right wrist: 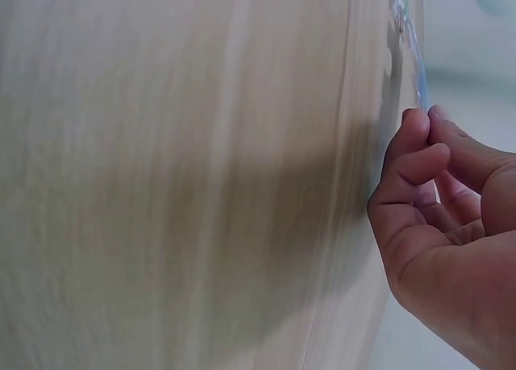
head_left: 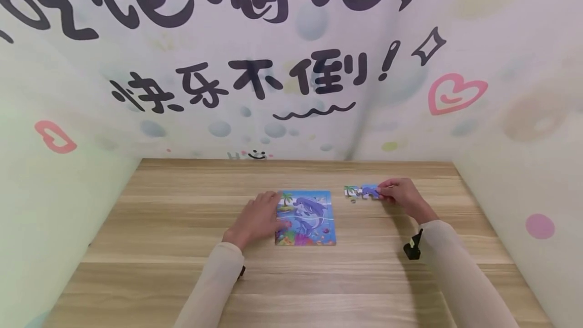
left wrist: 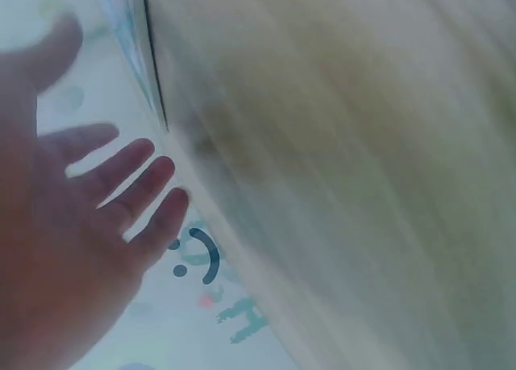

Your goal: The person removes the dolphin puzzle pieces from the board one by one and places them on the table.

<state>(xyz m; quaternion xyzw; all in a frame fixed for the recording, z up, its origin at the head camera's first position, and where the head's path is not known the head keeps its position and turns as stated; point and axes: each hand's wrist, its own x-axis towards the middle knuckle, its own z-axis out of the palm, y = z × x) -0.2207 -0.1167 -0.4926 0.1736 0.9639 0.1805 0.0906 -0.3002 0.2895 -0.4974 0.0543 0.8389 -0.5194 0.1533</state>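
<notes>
A square jigsaw puzzle (head_left: 306,217) with dolphins, a palm tree and coral lies flat on the table. My left hand (head_left: 257,219) is at its left edge, overlapping that side in the head view. Spread fingers (left wrist: 129,176) show in the left wrist view, beside the puzzle's thin edge (left wrist: 143,60). Farther right, my right hand (head_left: 403,195) pinches a puzzle piece (head_left: 370,191) with a purple dolphin on it between thumb and fingertips. That pinch (right wrist: 439,193) is seen side-on in the right wrist view. Left of this piece, close against it, is a palm-tree piece (head_left: 350,191).
The wood-grain table (head_left: 191,206) ends at a white back wall (head_left: 255,130) with large black lettering. Side walls stand to the left and right. A black device (head_left: 413,246) is worn on the right wrist.
</notes>
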